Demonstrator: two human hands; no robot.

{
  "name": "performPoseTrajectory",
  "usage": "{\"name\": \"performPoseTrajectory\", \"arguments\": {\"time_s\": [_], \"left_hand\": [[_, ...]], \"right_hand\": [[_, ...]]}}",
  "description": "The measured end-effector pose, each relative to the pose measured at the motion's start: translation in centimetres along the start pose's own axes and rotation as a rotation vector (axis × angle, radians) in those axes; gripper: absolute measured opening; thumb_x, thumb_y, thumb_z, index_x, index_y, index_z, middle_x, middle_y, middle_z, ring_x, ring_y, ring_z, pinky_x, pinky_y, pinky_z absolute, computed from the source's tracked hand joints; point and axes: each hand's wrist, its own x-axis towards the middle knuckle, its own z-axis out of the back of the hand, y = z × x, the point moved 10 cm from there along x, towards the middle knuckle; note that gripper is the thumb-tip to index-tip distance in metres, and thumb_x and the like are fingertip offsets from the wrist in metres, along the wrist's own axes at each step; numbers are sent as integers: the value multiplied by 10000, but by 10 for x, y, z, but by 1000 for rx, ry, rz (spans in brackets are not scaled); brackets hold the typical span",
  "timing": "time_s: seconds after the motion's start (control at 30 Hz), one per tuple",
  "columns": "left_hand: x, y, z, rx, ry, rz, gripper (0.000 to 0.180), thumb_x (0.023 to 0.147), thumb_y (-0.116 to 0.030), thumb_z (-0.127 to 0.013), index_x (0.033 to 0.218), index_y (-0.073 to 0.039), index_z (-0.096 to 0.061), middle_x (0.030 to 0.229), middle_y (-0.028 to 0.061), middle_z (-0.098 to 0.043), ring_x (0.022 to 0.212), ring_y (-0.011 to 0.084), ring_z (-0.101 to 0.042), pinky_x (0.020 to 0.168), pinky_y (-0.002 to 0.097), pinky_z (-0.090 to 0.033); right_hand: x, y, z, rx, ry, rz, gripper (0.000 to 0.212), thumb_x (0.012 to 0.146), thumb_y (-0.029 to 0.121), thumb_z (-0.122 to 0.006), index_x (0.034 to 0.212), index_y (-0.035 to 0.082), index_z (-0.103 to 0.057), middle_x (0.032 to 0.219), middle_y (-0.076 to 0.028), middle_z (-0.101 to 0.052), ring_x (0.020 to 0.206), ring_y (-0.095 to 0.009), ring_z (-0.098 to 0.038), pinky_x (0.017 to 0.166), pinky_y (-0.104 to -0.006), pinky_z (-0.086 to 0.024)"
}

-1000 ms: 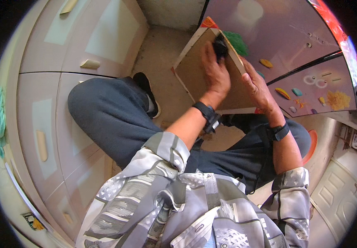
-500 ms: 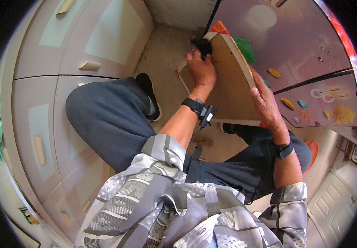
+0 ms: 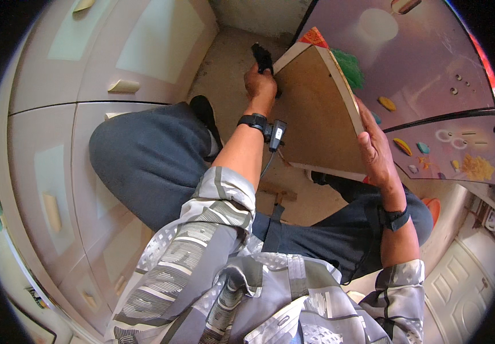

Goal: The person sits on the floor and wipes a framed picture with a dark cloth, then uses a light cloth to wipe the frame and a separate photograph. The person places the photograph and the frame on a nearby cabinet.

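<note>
A shallow wooden drawer-like frame (image 3: 316, 109), with a brown board inside, pale rims and a red patterned corner, is tilted on edge between my knees. My right hand (image 3: 377, 150) holds its right rim, with the fingers along the outer side and the thumb on the near side. By the far left rim, my left hand (image 3: 260, 86) is closed around a black handheld object (image 3: 262, 58). That object points up and away, its exact kind unclear. Part of the frame's left side is hidden behind my left hand and wrist.
Pale cabinets with drawers (image 3: 122, 86) stand on my left. A purple decorated panel (image 3: 425, 63) is on the right, with green netting (image 3: 348, 67) beside the frame. A small tool with a dark part (image 3: 279, 202) lies on the floor, and an orange thing (image 3: 432, 210) sits by my right knee.
My left hand has drawn left, away from the frame's inside, with the black object now upright and clearer. The frame and right hand have shifted slightly right in the picture.
</note>
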Motion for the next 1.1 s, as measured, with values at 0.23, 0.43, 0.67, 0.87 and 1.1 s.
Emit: {"name": "performPoseTrajectory", "arguments": {"time_s": [0.23, 0.43, 0.67, 0.87, 1.1], "left_hand": [[59, 107, -14, 370, 129, 264, 459, 1058, -247, -659, 1480, -67, -649, 1461, 226, -668, 1325, 423, -655, 1080, 477, -550], [102, 231, -37, 516, 274, 278, 487, 1103, -331, -584, 1494, -41, -609, 1468, 228, -658, 1274, 425, -676, 1044, 507, -548], [68, 230, -58, 896, 372, -140, 520, 1068, -322, -631, 1482, -10, -596, 1449, 196, -673, 1285, 379, -672, 1021, 472, -561], [-25, 176, -67, 1571, 869, -368, 443, 1046, -308, -665, 1411, -58, -683, 1413, 126, -701, 1254, 304, -702, 1012, 416, -565], [-87, 57, -22, 154, -133, 207, 407, 1076, -296, -623, 1337, 15, -654, 1292, 290, -673, 1214, 470, -643, 1021, 534, -508]], "right_hand": [[1, 4, 0, 10, 15, -33, 1161, 929, 868, -559, 1655, -20, -383, 1681, -224, -436, 1571, -312, -388, 1278, -422, -280], [-2, 8, -6, 81, 22, -23, 1223, 898, 914, -541, 1650, -36, -378, 1664, -233, -449, 1565, -320, -399, 1278, -419, -277], [-2, 13, -6, 40, -9, -70, 1258, 862, 947, -544, 1648, -22, -391, 1633, -230, -481, 1544, -320, -425, 1263, -419, -301], [-2, 15, -6, 33, -7, -43, 1239, 876, 934, -544, 1647, -23, -393, 1628, -229, -487, 1538, -308, -427, 1260, -412, -302], [-4, 15, -4, -51, -22, 37, 1136, 939, 866, -541, 1648, -11, -398, 1633, -225, -491, 1532, -309, -437, 1257, -418, -308]]}}
